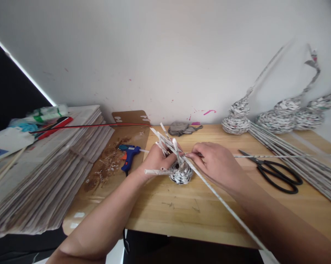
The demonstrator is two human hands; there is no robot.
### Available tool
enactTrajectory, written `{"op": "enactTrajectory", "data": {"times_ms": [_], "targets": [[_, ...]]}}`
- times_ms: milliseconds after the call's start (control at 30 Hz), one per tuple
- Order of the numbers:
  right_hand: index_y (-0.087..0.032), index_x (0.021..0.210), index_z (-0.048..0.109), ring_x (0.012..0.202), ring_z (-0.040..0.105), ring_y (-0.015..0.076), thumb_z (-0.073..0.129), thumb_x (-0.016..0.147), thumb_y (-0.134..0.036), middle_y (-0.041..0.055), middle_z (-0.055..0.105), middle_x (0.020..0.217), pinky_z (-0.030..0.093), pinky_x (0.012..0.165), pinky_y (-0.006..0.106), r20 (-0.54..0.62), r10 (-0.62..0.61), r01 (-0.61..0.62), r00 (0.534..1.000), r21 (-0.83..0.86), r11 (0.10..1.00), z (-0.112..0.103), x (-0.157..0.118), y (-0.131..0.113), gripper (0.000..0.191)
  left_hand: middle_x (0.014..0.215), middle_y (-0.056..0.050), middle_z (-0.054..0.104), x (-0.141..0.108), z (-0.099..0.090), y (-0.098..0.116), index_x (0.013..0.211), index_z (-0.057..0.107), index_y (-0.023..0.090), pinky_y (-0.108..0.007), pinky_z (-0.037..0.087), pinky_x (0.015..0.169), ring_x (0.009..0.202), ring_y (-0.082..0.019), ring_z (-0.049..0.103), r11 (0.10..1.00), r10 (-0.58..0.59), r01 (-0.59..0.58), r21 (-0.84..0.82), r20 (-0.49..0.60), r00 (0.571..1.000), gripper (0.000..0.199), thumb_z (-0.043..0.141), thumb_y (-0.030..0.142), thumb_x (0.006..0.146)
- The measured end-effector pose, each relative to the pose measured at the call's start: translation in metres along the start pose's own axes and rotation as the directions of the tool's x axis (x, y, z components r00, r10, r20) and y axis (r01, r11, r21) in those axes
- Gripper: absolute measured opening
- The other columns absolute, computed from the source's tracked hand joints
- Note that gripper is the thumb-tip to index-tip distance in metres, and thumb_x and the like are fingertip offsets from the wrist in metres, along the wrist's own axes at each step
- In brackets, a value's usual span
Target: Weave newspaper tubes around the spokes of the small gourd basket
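A small round basket woven from rolled newspaper (181,176) rests on the wooden table, with several short paper stakes sticking up and out of it. My left hand (159,159) is closed around the stakes at its upper left side. On the right, my right hand (213,159) pinches a paper tube (239,156) close to the basket's top; the tube runs off to the right behind the hand. Another long paper tube (223,203) slants from the basket toward the lower right, under my right forearm's inner side. My fingers hide part of the weave.
Black-handled scissors (281,174) and a bundle of paper tubes (294,157) lie at right, near woven gourd shapes (236,119). A blue glue gun (130,157), a grey cloth (183,128) and a tall newspaper stack (52,172) are behind and left.
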State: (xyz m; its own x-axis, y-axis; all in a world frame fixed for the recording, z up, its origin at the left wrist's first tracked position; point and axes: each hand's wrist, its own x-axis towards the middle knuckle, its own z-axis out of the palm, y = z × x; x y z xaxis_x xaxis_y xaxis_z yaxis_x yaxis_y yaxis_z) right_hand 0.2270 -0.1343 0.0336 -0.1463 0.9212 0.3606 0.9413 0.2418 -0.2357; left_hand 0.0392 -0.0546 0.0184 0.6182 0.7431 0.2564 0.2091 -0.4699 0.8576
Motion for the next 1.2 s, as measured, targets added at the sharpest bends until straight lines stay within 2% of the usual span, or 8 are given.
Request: {"op": "enactTrajectory", "data": {"times_ms": [167,267,333,467,600,867,1000,1200], "targets": [[-0.019,0.090,0.066,0.075,0.062,0.0212,0.055,0.094,-0.029,0.0052,0.070,0.082,0.038,0.069,0.033,-0.106,-0.010,-0.001,0.994,-0.099,0.995,-0.011,-0.003,0.001,0.016,0.079,-0.004,0.068,-0.001,0.002,-0.005,0.085,0.067,0.015,-0.025,0.050,0.068,0.073,-0.015,0.063,1.000,0.003,-0.004,-0.014,-0.056,0.998,0.007,0.064,0.020,0.081],[-0.017,0.095,0.068,0.088,0.062,0.0250,0.054,0.094,-0.027,0.0081,0.072,0.090,0.040,0.081,0.036,-0.255,-0.070,0.025,0.964,-0.175,0.984,-0.017,-0.003,0.007,0.017,0.079,-0.004,0.069,0.002,0.001,-0.008,0.082,0.067,0.015,-0.027,0.051,0.071,0.075,-0.017,0.065,1.000,-0.010,0.013,0.014,-0.199,0.980,0.005,0.065,0.019,0.080],[-0.019,0.081,0.067,0.080,0.061,0.0237,0.052,0.095,-0.029,0.0066,0.070,0.079,0.040,0.074,0.035,-0.292,-0.036,-0.020,0.956,-0.187,0.982,-0.018,-0.003,0.011,0.023,0.078,-0.005,0.070,0.005,-0.001,-0.011,0.080,0.067,0.015,-0.029,0.051,0.069,0.074,-0.018,0.066,0.997,-0.066,0.074,0.017,-0.304,0.950,0.007,0.066,0.022,0.079],[-0.022,0.068,0.063,0.056,0.055,0.0177,0.053,0.093,-0.039,0.0013,0.062,0.059,0.035,0.056,0.031,-0.068,0.127,-0.125,0.990,0.026,0.992,-0.007,-0.004,0.009,0.032,0.080,-0.008,0.072,0.010,-0.003,-0.013,0.077,0.068,0.014,-0.032,0.052,0.070,0.077,-0.021,0.068,0.985,-0.132,0.165,0.058,-0.377,0.917,0.011,0.065,0.025,0.078],[-0.025,0.097,0.071,0.063,0.063,0.0164,0.054,0.093,-0.039,0.0005,0.073,0.078,0.044,0.059,0.029,0.076,0.179,-0.193,0.981,0.487,0.852,0.014,-0.004,-0.005,0.023,0.084,-0.005,0.073,0.007,0.005,-0.011,0.085,0.068,0.016,-0.029,0.052,0.074,0.080,-0.019,0.068,0.994,-0.093,0.112,0.020,-0.423,0.901,0.010,0.064,0.023,0.078],[-0.020,0.095,0.071,0.075,0.069,0.0189,0.072,0.081,-0.040,0.0058,0.076,0.090,0.055,0.065,0.030,0.018,0.311,-0.196,0.950,0.812,0.550,0.033,0.001,-0.011,0.024,0.088,-0.005,0.072,-0.003,0.023,0.003,0.091,0.066,0.016,-0.029,0.051,0.079,0.082,-0.018,0.066,0.991,-0.135,0.122,-0.060,-0.341,0.930,0.014,0.061,0.016,0.078],[-0.020,0.090,0.071,0.068,0.068,0.0177,0.075,0.077,-0.039,0.0056,0.075,0.084,0.054,0.060,0.028,0.068,0.359,-0.249,0.931,0.837,0.488,0.033,0.002,-0.011,0.023,0.089,-0.006,0.071,-0.004,0.023,0.004,0.094,0.065,0.016,-0.029,0.052,0.079,0.083,-0.018,0.066,0.990,-0.125,0.099,-0.098,-0.314,0.941,0.017,0.062,0.016,0.077],[-0.020,0.084,0.070,0.059,0.061,0.0143,0.070,0.081,-0.037,0.0028,0.071,0.074,0.050,0.056,0.026,-0.010,0.392,-0.195,0.920,0.856,0.479,0.038,0.000,-0.011,0.018,0.095,-0.006,0.072,-0.002,0.018,0.000,0.098,0.066,0.015,-0.029,0.054,0.081,0.086,-0.017,0.067,0.974,-0.101,0.057,-0.219,-0.195,0.976,0.019,0.065,0.018,0.079]]}}
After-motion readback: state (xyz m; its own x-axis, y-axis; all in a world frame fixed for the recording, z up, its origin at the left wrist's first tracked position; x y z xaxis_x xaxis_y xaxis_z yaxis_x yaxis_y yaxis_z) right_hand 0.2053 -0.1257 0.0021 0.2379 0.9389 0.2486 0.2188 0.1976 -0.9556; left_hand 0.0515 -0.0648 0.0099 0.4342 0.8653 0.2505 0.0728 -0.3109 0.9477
